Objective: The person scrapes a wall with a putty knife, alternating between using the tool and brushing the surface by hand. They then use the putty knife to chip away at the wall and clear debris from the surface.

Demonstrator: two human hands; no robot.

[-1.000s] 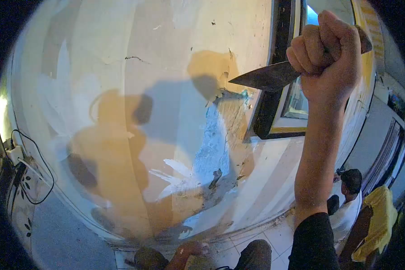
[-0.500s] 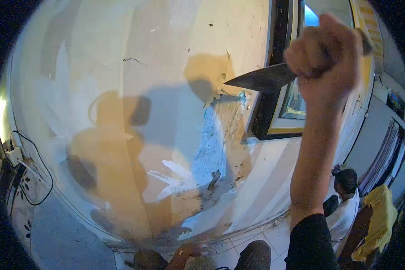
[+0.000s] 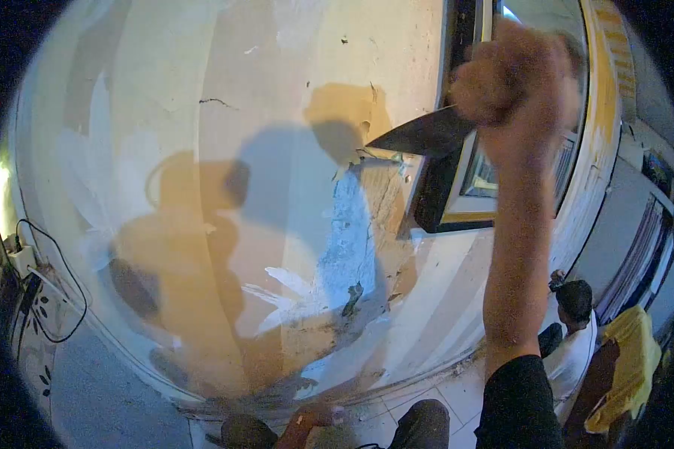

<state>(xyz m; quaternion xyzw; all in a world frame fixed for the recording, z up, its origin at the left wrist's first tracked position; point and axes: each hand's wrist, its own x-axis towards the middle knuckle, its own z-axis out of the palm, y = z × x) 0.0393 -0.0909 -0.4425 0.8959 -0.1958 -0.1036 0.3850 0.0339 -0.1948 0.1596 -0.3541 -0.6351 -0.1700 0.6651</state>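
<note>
Raised at the upper right, my right hand (image 3: 513,90) is wrapped round the handle of a pointed knife (image 3: 419,135). The blade points left, its tip at the upper edge of a damaged patch (image 3: 348,232) on the wall (image 3: 262,67); whether it touches cannot be told. Peeling paint and dark cracks mark this patch. Low down by my knees, my left hand (image 3: 314,415) has its fingers bent in; whether it holds anything is too small to make out.
A dark-framed window (image 3: 434,198) is behind my right hand. Another person (image 3: 573,329) sits at the lower right beside a yellow cloth (image 3: 625,359). A socket with cables (image 3: 22,258) is at the far left. Floor tiles (image 3: 457,389) show below.
My right hand and the knife have moved slightly left, and the blade tip is a little further left and lower on the wall. My left hand has barely moved.
</note>
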